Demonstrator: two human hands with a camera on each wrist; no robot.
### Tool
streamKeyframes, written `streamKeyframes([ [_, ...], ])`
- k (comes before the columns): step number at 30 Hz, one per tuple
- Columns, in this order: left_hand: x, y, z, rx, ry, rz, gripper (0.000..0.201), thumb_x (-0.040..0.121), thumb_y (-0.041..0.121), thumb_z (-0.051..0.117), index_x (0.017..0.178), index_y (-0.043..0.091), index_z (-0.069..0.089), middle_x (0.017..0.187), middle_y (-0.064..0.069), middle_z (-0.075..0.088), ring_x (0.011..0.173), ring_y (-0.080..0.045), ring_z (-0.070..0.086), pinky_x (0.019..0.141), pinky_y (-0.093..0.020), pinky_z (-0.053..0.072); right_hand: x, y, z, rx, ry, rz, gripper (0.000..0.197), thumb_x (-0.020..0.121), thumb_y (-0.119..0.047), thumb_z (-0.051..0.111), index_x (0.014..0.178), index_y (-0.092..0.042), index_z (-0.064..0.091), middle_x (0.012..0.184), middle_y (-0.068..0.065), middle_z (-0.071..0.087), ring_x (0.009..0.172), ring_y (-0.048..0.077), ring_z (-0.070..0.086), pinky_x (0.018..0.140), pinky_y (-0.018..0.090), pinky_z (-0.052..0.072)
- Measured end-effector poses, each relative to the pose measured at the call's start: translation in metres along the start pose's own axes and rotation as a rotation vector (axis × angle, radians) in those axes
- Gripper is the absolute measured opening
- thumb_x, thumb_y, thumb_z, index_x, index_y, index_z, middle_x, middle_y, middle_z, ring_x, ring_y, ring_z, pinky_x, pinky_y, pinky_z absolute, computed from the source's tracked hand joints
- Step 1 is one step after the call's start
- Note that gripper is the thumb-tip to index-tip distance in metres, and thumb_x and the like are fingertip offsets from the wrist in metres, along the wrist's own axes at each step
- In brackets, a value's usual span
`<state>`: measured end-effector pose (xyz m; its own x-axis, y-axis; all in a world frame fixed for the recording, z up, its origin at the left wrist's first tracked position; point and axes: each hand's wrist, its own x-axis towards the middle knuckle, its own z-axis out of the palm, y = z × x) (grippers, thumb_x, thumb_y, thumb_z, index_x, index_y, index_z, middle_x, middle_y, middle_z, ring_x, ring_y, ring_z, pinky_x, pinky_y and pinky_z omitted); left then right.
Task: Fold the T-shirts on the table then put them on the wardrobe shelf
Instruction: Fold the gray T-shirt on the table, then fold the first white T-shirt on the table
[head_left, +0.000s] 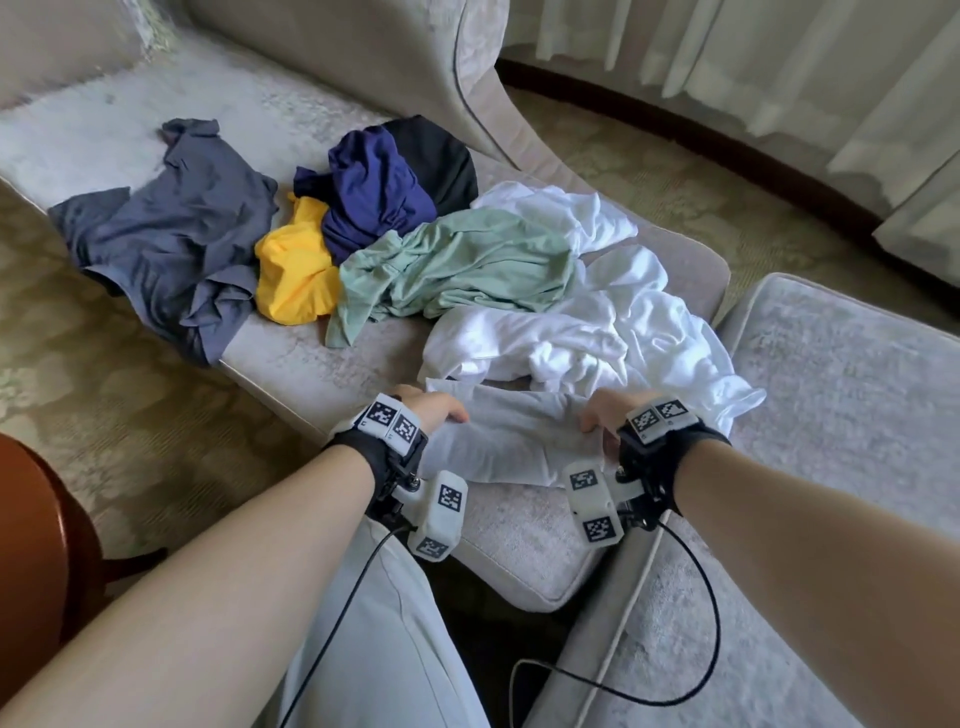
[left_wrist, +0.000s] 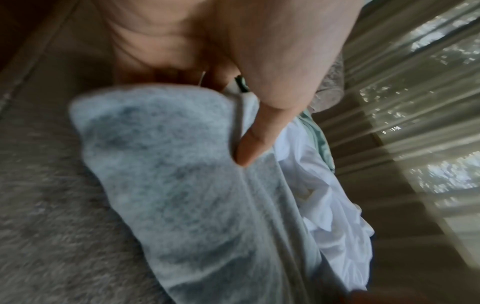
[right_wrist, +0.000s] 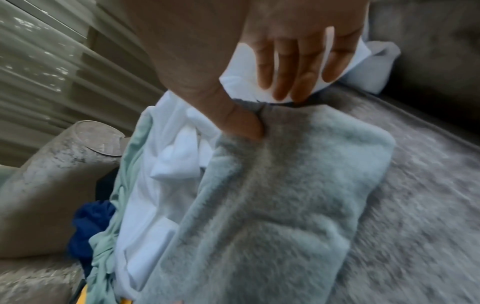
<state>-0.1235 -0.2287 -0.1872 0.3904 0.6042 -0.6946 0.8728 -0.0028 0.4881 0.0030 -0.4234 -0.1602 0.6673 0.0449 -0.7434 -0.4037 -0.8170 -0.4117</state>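
A thin white T-shirt (head_left: 511, 441) lies at the near end of the beige chaise (head_left: 322, 358), part of it flattened into a smooth band. My left hand (head_left: 448, 413) pinches the band's left edge, thumb (left_wrist: 255, 133) on top and fingers hidden under the cloth. On the right edge my right hand (head_left: 597, 418) holds it, with the thumb (right_wrist: 240, 121) pressed on the fabric and the fingers (right_wrist: 293, 74) spread against the bunched white cloth. The rest of the white shirt (head_left: 618, 322) is crumpled behind. Mint green (head_left: 457, 265), yellow (head_left: 293, 275), navy (head_left: 374, 197), black (head_left: 441, 156) and slate blue (head_left: 171, 234) shirts lie unfolded farther back.
A matching grey cushioned seat (head_left: 841, 395) stands at the right, close to the chaise. A dark wooden piece of furniture (head_left: 36, 530) is at the near left. Curtains (head_left: 779, 67) hang at the back right. Black cables (head_left: 701, 649) trail from my wrists over my leg.
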Motion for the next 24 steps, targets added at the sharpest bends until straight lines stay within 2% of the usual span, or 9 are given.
streamKeyframes([
  [3, 0.003, 0.012, 0.001, -0.068, 0.069, 0.136, 0.098, 0.064, 0.045, 0.081, 0.142, 0.017, 0.028, 0.139, -0.009, 0.044, 0.123, -0.032, 0.047, 0.1, -0.041, 0.041, 0.011, -0.005, -0.009, 0.211, 0.133, -0.02, 0.078, 0.051, -0.022, 0.071, 0.126, -0.008, 0.051, 0.095, 0.013, 0.065, 0.068, 0.025, 0.067, 0.055, 0.036, 0.057],
  [5, 0.007, 0.023, -0.002, -0.183, 0.091, 0.242, 0.095, 0.072, 0.04, 0.08, 0.147, 0.024, 0.024, 0.146, -0.007, 0.038, 0.129, -0.03, 0.043, 0.105, -0.042, 0.038, 0.011, -0.012, -0.006, 0.282, 0.115, -0.098, 0.097, 0.064, -0.025, 0.078, 0.146, -0.019, 0.027, 0.11, 0.014, 0.06, 0.091, 0.031, 0.064, 0.068, 0.039, 0.055],
  [7, 0.01, 0.031, -0.003, -0.207, 0.06, 0.317, 0.086, 0.078, 0.034, 0.077, 0.149, 0.026, 0.028, 0.149, -0.005, 0.039, 0.13, -0.028, 0.044, 0.107, -0.039, 0.039, 0.011, -0.019, -0.002, 0.26, 0.148, -0.145, 0.091, 0.072, -0.03, 0.081, 0.144, -0.016, 0.027, 0.118, 0.013, 0.054, 0.1, 0.031, 0.06, 0.071, 0.039, 0.051],
  [9, 0.01, 0.034, -0.002, -0.129, 0.036, 0.378, 0.068, 0.083, 0.027, 0.074, 0.143, 0.023, 0.042, 0.144, -0.005, 0.047, 0.125, -0.025, 0.05, 0.098, -0.03, 0.042, 0.014, -0.022, -0.001, 0.197, 0.158, -0.143, 0.07, 0.073, -0.027, 0.08, 0.129, -0.011, 0.04, 0.102, 0.009, 0.055, 0.089, 0.027, 0.06, 0.07, 0.037, 0.051],
  [11, 0.011, 0.034, 0.0, -0.082, 0.101, 0.426, 0.043, 0.087, 0.019, 0.069, 0.129, 0.018, 0.059, 0.124, -0.006, 0.06, 0.11, -0.022, 0.059, 0.082, -0.022, 0.041, 0.015, -0.024, -0.007, 0.082, 0.146, -0.156, 0.032, 0.078, -0.021, 0.073, 0.104, -0.012, 0.056, 0.089, 0.008, 0.055, 0.077, 0.024, 0.058, 0.068, 0.034, 0.053],
  [13, 0.013, 0.035, 0.001, -0.121, 0.187, 0.458, 0.013, 0.088, 0.019, 0.066, 0.1, 0.023, 0.071, 0.092, 0.001, 0.069, 0.092, -0.021, 0.064, 0.072, -0.021, 0.042, 0.021, -0.026, -0.014, 0.122, 0.101, -0.181, 0.012, 0.086, -0.023, 0.062, 0.093, -0.013, 0.061, 0.091, 0.009, 0.058, 0.078, 0.025, 0.061, 0.083, 0.04, 0.056],
  [15, 0.015, 0.039, -0.003, -0.222, 0.224, 0.494, 0.011, 0.089, 0.024, 0.066, 0.08, 0.03, 0.068, 0.078, 0.003, 0.069, 0.085, -0.023, 0.067, 0.072, -0.026, 0.05, 0.023, -0.029, -0.019, 0.347, 0.069, -0.222, 0.021, 0.096, -0.021, 0.054, 0.11, -0.006, 0.057, 0.086, 0.005, 0.056, 0.073, 0.019, 0.059, 0.087, 0.042, 0.056],
  [20, -0.003, 0.071, -0.027, -0.442, 0.226, 0.647, 0.011, 0.095, 0.021, 0.061, 0.098, 0.015, 0.07, 0.084, 0.001, 0.068, 0.081, -0.014, 0.06, 0.076, -0.023, 0.046, -0.002, -0.052, -0.026, 0.537, 0.239, -0.204, 0.026, 0.099, -0.025, 0.047, 0.113, -0.005, 0.053, 0.074, 0.009, 0.055, 0.075, 0.034, 0.069, 0.074, 0.052, 0.058],
  [24, -0.032, 0.099, -0.055, -0.626, 0.199, 0.728, 0.011, 0.089, 0.026, 0.064, 0.09, 0.019, 0.072, 0.084, -0.004, 0.07, 0.083, -0.021, 0.063, 0.084, -0.041, 0.054, -0.033, -0.087, -0.038, 0.73, 0.132, -0.22, 0.018, 0.102, -0.023, 0.043, 0.111, -0.009, 0.049, 0.09, 0.008, 0.058, 0.075, 0.029, 0.072, 0.057, 0.037, 0.06],
])
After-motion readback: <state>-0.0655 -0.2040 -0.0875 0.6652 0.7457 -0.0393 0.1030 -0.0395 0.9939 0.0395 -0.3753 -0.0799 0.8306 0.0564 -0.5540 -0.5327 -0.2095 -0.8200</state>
